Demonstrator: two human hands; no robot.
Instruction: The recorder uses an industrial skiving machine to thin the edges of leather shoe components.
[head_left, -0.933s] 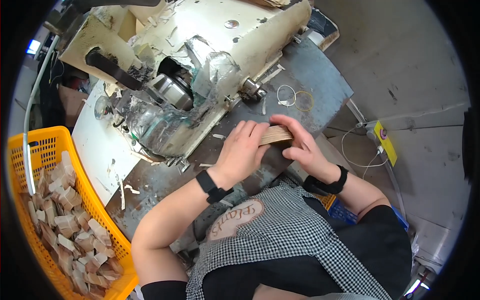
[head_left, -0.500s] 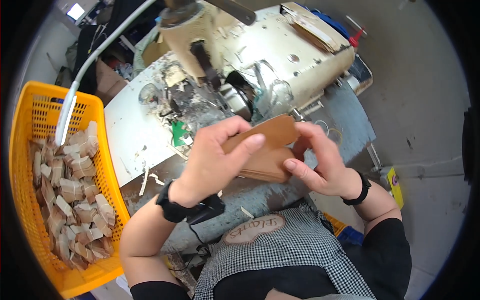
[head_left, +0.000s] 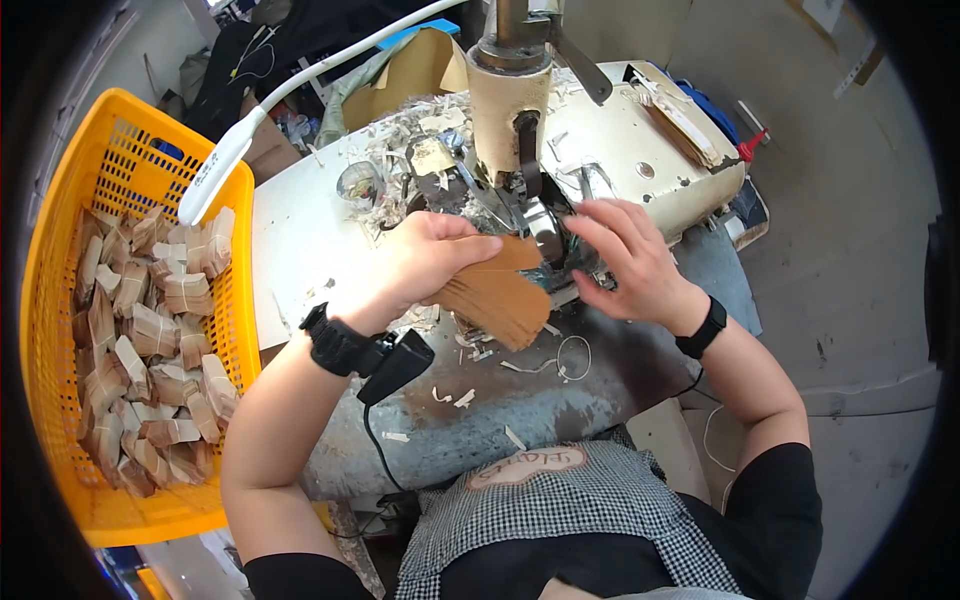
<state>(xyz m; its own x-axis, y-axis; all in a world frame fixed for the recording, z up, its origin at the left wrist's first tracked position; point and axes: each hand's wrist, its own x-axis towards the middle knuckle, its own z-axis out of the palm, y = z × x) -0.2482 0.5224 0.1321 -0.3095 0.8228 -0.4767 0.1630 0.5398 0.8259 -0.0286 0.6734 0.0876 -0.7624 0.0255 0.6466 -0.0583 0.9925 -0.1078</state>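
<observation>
My left hand (head_left: 425,262) grips a fanned stack of thin brown leather pieces (head_left: 495,305) by its left end, thumb on top. One piece at the top of the fan points to the right, separate from the others, with its end close to the shiny metal wheel (head_left: 546,232) of a cream skiving machine (head_left: 508,115). Beside that wheel, on its right, my right hand (head_left: 630,262) is open, fingers spread and bent, nothing visible between them. The tips of some of its fingers come very near the machine; whether they touch it I cannot tell.
A yellow plastic basket (head_left: 245,300) full of bundled pale brown pieces (head_left: 155,330) stands at the left. Above it reaches a white lamp (head_left: 222,165) on a bent arm. Scraps and a loop of thread (head_left: 573,358) litter the worn machine table (head_left: 630,355).
Both hands have moved apart; the right has let go of the brown stack. The left has carried the stack up to the wheel and fanned it. The view has shifted too.
</observation>
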